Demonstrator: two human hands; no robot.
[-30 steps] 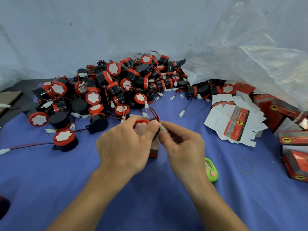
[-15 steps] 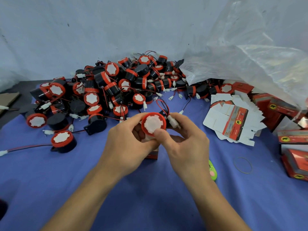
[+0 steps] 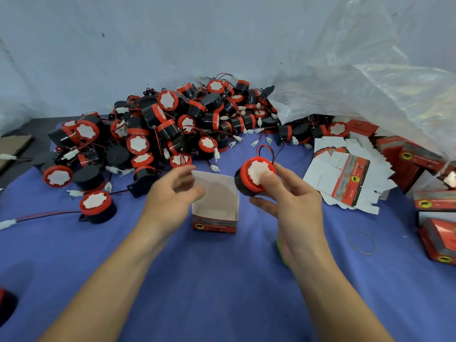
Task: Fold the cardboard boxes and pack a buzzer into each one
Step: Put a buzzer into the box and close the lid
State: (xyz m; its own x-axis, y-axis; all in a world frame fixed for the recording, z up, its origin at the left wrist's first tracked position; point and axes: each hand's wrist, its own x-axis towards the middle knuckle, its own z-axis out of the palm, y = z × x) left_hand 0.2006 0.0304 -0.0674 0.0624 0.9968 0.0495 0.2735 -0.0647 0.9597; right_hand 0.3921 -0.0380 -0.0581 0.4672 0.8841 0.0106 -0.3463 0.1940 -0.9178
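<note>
Looking down on a blue cloth (image 3: pixel 222 304) covering the work surface. Facing a pale grey-white wall (image 3: pixel 148 45), lightly scuffed, rising behind the cloth. Catching soft, even light glinting off a crumpled clear plastic sheet (image 3: pixel 382 82) billowing over the cloth's far right corner. Showing a dark strip (image 3: pixel 32 125) beyond the cloth's far left edge.

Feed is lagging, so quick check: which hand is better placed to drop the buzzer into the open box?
Right. The right hand grips the buzzer just beside the open cardboard box; the left hand holds nothing, poised by the raised flap.
</note>
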